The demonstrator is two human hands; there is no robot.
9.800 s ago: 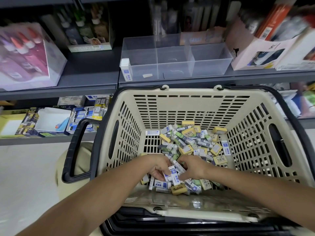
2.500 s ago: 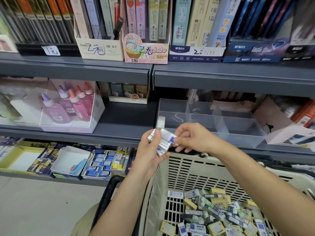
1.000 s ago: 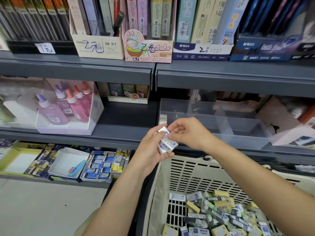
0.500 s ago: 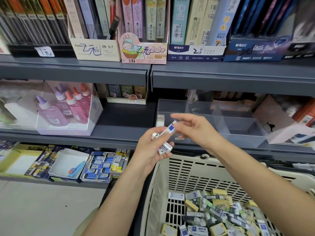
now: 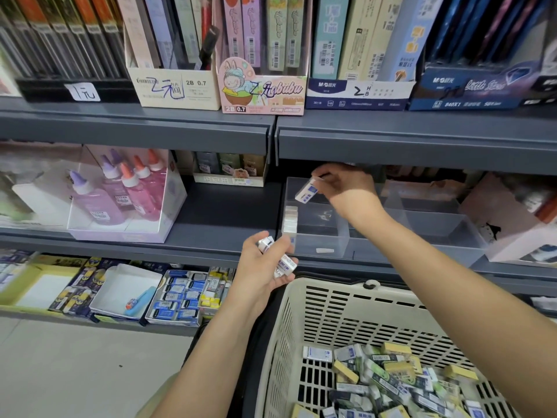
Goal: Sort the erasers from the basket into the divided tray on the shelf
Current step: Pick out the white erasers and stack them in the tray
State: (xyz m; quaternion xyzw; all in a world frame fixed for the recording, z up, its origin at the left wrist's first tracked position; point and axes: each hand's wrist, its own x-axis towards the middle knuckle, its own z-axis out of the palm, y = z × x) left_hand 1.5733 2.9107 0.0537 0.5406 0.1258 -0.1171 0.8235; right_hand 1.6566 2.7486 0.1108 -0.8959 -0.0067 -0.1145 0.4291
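Note:
My right hand (image 5: 346, 191) pinches a white eraser with a blue label (image 5: 306, 193) above the left compartment of the clear divided tray (image 5: 422, 227) on the middle shelf. A short row of white erasers (image 5: 291, 220) stands along that compartment's left wall. My left hand (image 5: 265, 270) grips a small bunch of blue-and-white erasers (image 5: 278, 257) just in front of the shelf edge, over the basket's left rim. The cream basket (image 5: 289, 327) below holds a pile of mixed erasers (image 5: 391, 384), blue, yellow and green.
The grey upper shelf (image 5: 391, 137) hangs low over the tray. A box of pink and purple glue bottles (image 5: 120, 197) stands to the left and a pink carton (image 5: 512, 218) to the right. Stationery trays (image 5: 126, 291) fill the lower shelf.
My right hand has taken one eraser from the bunch and carried it up and back over the tray's left compartment. My left hand has dropped slightly with the remaining erasers.

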